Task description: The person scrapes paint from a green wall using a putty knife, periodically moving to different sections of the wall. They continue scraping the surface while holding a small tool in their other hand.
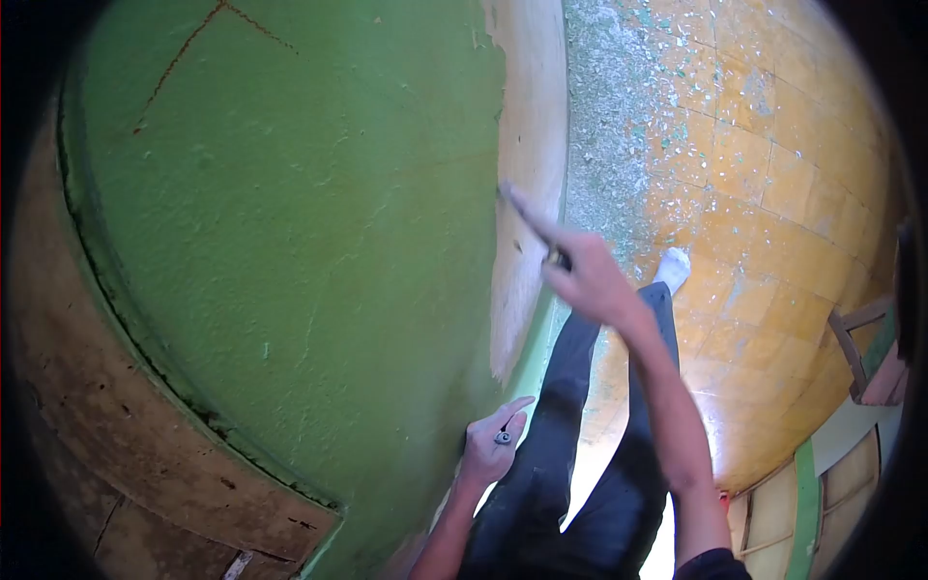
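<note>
My right hand (592, 278) is closed around a slim scraper (532, 217), smeared by motion. Its tip reaches the ragged border where green paint (319, 213) meets a pale bare strip (530, 126) of the wall. Lower down, my left hand (491, 447) is curled close to the wall with its index finger stretched out. A small dark cylinder with a round end (503, 438) shows in its grip; I cannot tell what kind of thing it is.
Paint flakes and pale dust (614, 126) lie along the wall's foot on orange floor tiles (773, 193). My white-socked foot (674, 269) rests among them. A brown ledge (145, 416) borders the wall on the left. A wooden frame (865, 348) stands at the right.
</note>
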Action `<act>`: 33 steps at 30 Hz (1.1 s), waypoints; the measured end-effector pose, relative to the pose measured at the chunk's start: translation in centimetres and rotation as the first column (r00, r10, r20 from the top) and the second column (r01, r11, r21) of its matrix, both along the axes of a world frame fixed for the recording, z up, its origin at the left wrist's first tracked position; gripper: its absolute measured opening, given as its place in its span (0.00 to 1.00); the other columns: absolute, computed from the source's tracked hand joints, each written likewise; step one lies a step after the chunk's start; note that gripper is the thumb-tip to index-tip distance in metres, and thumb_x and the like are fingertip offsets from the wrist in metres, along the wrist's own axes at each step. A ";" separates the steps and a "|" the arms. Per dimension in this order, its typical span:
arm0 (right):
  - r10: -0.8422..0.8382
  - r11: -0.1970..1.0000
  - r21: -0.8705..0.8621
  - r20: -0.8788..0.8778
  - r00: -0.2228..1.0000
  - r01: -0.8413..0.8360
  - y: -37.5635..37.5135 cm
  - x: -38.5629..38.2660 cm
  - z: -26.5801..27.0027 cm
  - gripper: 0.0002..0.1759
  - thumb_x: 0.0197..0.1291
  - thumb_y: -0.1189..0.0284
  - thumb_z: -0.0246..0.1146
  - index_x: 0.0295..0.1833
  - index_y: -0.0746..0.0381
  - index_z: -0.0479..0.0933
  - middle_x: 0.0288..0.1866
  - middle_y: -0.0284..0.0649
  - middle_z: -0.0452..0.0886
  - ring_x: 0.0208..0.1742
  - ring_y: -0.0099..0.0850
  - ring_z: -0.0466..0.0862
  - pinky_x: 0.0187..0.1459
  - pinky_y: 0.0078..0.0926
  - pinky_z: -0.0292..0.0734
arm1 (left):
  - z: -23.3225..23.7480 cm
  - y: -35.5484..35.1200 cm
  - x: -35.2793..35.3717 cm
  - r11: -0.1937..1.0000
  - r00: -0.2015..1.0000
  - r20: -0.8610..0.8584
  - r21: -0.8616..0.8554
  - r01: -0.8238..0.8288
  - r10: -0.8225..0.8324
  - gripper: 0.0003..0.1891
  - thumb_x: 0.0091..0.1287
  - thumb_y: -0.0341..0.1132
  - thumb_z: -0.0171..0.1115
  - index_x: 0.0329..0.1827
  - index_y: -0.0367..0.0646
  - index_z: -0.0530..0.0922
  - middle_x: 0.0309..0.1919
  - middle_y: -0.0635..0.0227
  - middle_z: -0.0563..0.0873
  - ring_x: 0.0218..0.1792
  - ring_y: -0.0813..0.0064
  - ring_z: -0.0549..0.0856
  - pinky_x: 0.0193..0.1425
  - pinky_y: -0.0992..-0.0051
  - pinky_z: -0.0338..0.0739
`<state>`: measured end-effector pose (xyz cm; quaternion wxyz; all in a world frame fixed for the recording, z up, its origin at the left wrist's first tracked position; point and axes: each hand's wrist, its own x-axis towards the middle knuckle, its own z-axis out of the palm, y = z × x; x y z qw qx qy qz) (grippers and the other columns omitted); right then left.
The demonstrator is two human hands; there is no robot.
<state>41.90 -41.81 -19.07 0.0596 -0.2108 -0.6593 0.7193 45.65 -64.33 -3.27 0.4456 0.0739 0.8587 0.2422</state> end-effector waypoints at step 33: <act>0.067 0.896 -0.036 0.996 -0.054 0.443 -8.4 76.6 17.1 0.09 0.57 0.67 0.62 0.33 0.62 0.81 0.20 0.41 0.81 0.15 0.34 0.80 0.19 0.38 0.75 | 2.6 -9.8 7.4 0.980 0.995 -0.063 -0.189 0.067 -0.080 0.21 0.71 0.47 0.61 0.41 0.32 0.81 0.32 0.39 0.83 0.34 0.45 0.85 0.41 0.55 0.75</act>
